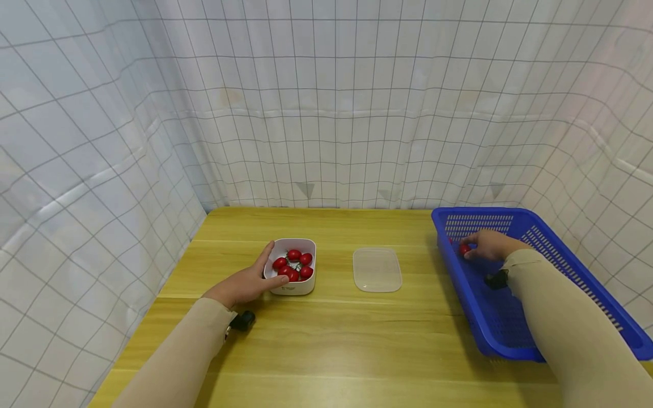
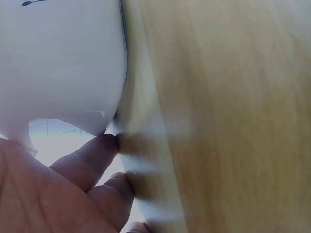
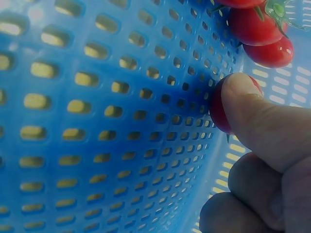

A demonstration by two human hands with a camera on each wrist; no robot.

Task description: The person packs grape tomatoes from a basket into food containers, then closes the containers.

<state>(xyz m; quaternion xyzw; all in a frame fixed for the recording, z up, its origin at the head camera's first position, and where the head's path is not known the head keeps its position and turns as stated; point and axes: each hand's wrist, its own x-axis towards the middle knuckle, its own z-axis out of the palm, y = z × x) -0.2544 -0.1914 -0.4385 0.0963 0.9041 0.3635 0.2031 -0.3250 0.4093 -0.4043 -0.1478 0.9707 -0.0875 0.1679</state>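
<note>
On the left half of the table, a white square container (image 1: 293, 288) holds several red cherry tomatoes (image 1: 294, 255) with bits of green stem. My left hand (image 1: 244, 283) holds its left side, thumb at the near rim and forefinger toward the far corner. In the left wrist view other fingers (image 2: 114, 196) rest by the table, beside the container wall. Over at the right, my right hand (image 1: 492, 245) is inside a blue basket (image 1: 461, 292), pinching a cherry tomato (image 3: 221, 109) near the perforated wall. More cherry tomatoes (image 3: 257, 26) hang close above it in the right wrist view.
A translucent square lid (image 1: 377, 270) lies flat on the wooden table (image 1: 352, 345), between container and basket. White grid-patterned curtains (image 1: 336, 113) enclose the back and both sides. A small black camera (image 1: 243, 321) sits at the left wrist.
</note>
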